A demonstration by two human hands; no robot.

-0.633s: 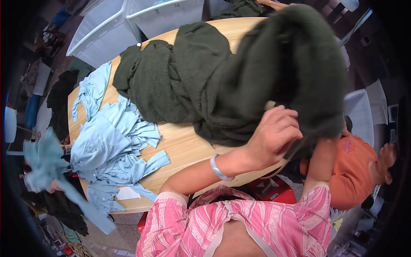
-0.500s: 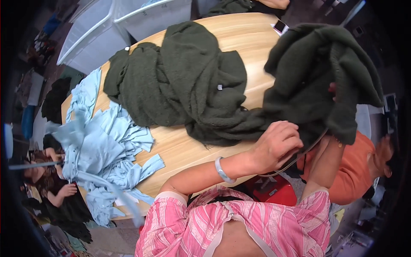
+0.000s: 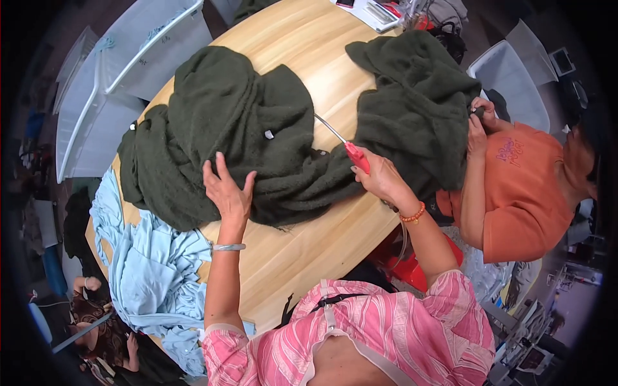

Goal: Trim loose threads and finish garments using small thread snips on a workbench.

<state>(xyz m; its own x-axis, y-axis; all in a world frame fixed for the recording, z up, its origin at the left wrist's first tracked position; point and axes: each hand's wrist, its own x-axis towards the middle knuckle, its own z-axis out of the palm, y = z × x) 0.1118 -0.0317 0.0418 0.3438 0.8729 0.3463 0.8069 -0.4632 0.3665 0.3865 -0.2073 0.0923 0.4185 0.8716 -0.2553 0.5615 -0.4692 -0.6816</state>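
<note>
A large dark green fleece cloth (image 3: 212, 96) lies bunched across the table, with a small white tag on it. Over its near edge my left hand (image 3: 227, 193) is open, fingers spread, at or just above the fabric. My right hand (image 3: 383, 175) is closed round a red-handled tool (image 3: 357, 157) with a long thin metal tube, which looks like an air blow gun. Its tube points to the far left, over the gap between two parts of the green fleece. A thin hose (image 3: 404, 248) shows below my right wrist.
Light blue fabric (image 3: 154, 257) is heaped at the table's left edge. At right, a person in orange (image 3: 521, 193) handles something small and dark beside the fleece. Grey-white bins (image 3: 96, 128) stand at far left. Phone-like devices (image 3: 380, 14) lie at the table's far edge.
The raised right part of the green fleece is down on the table. My left hand moved left to the main heap. My right hand came out from the fabric and shows the red-handled tool.
</note>
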